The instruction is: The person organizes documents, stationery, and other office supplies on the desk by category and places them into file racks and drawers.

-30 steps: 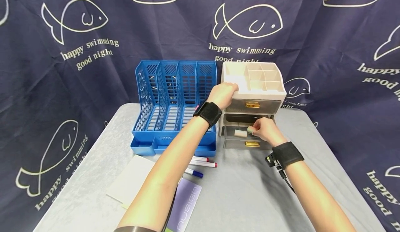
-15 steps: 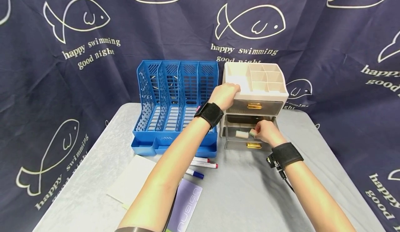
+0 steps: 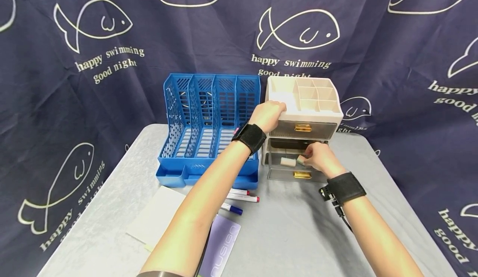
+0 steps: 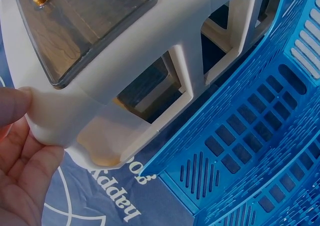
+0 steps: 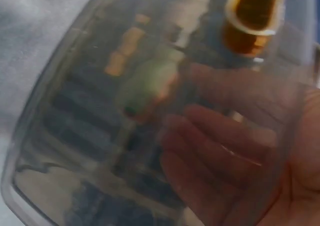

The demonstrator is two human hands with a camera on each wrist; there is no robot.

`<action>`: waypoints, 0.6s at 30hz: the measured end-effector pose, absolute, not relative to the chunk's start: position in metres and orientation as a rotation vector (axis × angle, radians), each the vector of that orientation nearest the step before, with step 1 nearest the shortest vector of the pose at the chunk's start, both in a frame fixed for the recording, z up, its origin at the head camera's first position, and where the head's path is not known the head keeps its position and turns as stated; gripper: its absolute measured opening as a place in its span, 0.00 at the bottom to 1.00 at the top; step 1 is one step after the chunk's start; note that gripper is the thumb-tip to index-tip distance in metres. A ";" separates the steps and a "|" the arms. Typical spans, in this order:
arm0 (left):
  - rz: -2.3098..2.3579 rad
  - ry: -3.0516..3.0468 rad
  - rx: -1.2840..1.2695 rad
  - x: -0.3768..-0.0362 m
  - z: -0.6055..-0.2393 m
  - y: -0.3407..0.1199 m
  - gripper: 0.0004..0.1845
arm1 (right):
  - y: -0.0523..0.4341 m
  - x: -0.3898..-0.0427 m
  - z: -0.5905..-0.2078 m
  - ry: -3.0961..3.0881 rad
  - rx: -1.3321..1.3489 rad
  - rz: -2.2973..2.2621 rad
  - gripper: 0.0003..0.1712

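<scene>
My left hand [image 3: 267, 115] grips the upper left front edge of the white desktop organizer [image 3: 317, 112]; thumb and fingers [image 4: 37, 168] close round its rounded edge in the left wrist view. My right hand [image 3: 320, 159] reaches into the pulled-out lower drawer [image 3: 278, 174], which is clear grey with a gold handle [image 3: 301, 174]. Its fingertips pinch a small green-and-white eraser [image 3: 301, 159] low in the drawer. Beside it lies another pale eraser [image 3: 288, 161]. The right wrist view shows the held eraser [image 5: 150, 88] blurred through the drawer's transparent front.
The organizer's upper drawer [image 3: 281, 128] is closed. A blue file rack [image 3: 175, 161] stands close on the left. In front lie red-capped markers [image 3: 244, 198], a blue-capped marker [image 3: 233, 208], a purple notebook [image 3: 224, 239] and a white pad [image 3: 157, 215], partly behind the left arm.
My right hand has lowered the eraser slightly into the drawer, beside the other one. The left hand keeps its place on the organizer.
</scene>
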State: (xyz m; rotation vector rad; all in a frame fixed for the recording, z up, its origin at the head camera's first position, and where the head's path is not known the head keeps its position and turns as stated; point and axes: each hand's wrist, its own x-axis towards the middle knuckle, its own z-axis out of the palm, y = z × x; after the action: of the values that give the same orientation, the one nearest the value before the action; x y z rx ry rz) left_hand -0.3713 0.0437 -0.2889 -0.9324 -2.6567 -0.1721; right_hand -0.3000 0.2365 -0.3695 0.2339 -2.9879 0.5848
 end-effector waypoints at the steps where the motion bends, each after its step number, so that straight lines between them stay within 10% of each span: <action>1: -0.172 -2.656 -0.933 -0.371 -0.289 0.044 0.18 | 0.236 -0.298 -0.367 -2.981 0.246 0.591 0.13; 18: -0.164 -2.652 -0.937 -0.371 -0.289 0.044 0.19 | 0.232 -0.270 -0.344 -2.851 0.485 0.715 0.06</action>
State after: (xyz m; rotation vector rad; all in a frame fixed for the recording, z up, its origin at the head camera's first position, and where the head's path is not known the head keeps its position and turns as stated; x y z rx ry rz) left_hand -0.3710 0.0435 -0.2892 -0.9374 -2.6524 -0.1637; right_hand -0.2702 0.2324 -0.3441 0.4854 -2.8513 0.7148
